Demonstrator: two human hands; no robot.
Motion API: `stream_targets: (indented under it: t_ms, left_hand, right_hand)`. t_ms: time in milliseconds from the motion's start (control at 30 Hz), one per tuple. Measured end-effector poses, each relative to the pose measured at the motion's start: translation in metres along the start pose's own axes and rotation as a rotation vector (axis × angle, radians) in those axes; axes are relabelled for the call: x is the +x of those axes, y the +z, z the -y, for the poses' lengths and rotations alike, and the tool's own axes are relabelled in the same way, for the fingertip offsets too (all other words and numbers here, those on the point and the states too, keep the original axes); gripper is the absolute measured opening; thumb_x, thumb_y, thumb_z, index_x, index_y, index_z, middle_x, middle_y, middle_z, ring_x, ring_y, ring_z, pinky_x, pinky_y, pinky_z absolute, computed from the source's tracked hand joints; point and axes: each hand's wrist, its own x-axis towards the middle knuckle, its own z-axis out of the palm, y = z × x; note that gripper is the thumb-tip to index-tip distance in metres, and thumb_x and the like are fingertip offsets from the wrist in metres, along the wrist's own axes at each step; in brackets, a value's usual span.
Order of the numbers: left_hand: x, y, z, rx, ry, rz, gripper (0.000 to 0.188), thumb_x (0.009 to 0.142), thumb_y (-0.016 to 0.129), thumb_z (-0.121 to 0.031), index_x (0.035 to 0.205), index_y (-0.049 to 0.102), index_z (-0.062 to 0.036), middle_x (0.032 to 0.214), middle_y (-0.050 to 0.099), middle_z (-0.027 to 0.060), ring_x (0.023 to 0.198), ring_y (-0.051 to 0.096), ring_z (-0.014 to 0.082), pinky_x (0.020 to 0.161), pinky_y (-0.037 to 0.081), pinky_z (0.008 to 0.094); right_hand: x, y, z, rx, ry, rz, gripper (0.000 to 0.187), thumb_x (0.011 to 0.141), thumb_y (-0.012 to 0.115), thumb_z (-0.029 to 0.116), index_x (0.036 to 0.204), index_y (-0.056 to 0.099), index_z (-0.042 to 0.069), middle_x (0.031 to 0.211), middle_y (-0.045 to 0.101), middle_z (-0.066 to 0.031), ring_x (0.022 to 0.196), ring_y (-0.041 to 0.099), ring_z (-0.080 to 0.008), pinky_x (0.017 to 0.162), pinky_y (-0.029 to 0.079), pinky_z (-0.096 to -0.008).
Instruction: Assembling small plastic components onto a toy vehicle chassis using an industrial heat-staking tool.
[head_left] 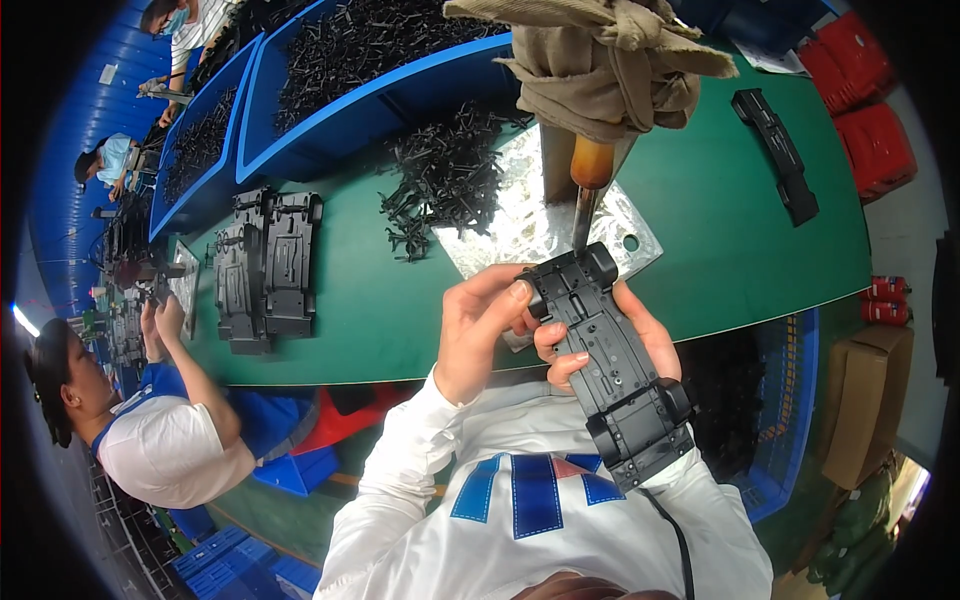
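Observation:
A long black plastic chassis [610, 355], like a toy car's underside, is held slantwise in front of my chest. My right hand [645, 335] wraps around it from the right, and its fingertips curl over the left edge. At the far left corner, my left hand [475, 330] is closed, thumb and fingers pinching the wheel-arch part; any small piece between them is hidden. Just above the chassis's far end hangs a tool with an orange handle [592, 162] and a metal shaft [583, 218], its upper part wrapped in beige cloth [610, 70]. Whether the tip touches the chassis, I cannot tell.
On the green table [370, 320] lie a shiny metal plate [510, 225], a heap of small black parts [445, 170] and several chassis [290, 265]. Another chassis [778, 155] lies right. Blue bins [375, 100] stand behind. A co-worker [165, 430] sits at left.

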Motion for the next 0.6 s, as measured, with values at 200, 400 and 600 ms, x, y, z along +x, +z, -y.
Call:
stream_targets:
  t_ms: [200, 400, 600]
  left_hand:
    - [0.004, 0.000, -0.001, 0.000, 0.012, -0.003, 0.042, 0.093, 0.064, -0.028, 0.115, 0.064, 0.0072, 0.083, 0.065, 0.0058, 0.071, 0.059, 0.0117, 0.068, 0.044, 0.0261]
    - [-0.004, 0.002, -0.006, -0.022, -0.013, -0.055, 0.036, 0.094, 0.064, -0.023, 0.115, 0.064, 0.0071, 0.083, 0.065, 0.0053, 0.071, 0.059, 0.0105, 0.067, 0.047, 0.0252]
    - [-0.002, 0.000, 0.000, -0.024, -0.001, -0.008, 0.032, 0.094, 0.067, -0.021, 0.114, 0.066, 0.0043, 0.078, 0.066, 0.0038, 0.070, 0.059, 0.0075, 0.065, 0.046, 0.0227]
  right_hand:
    - [0.002, 0.004, 0.000, 0.035, -0.002, 0.008, 0.058, 0.101, 0.050, 0.042, 0.143, 0.043, 0.003, 0.131, 0.044, -0.0225, 0.102, 0.047, -0.0249, 0.073, 0.047, -0.0339]
    - [0.000, 0.009, -0.005, -0.015, 0.000, -0.003, 0.060, 0.100, 0.050, 0.042, 0.143, 0.041, 0.001, 0.132, 0.043, -0.0220, 0.102, 0.047, -0.0243, 0.072, 0.045, -0.0334]
    - [-0.002, 0.004, -0.002, 0.081, 0.034, 0.017, 0.048, 0.102, 0.048, 0.039, 0.137, 0.050, 0.007, 0.131, 0.054, -0.0161, 0.108, 0.048, -0.0286, 0.076, 0.045, -0.0367]
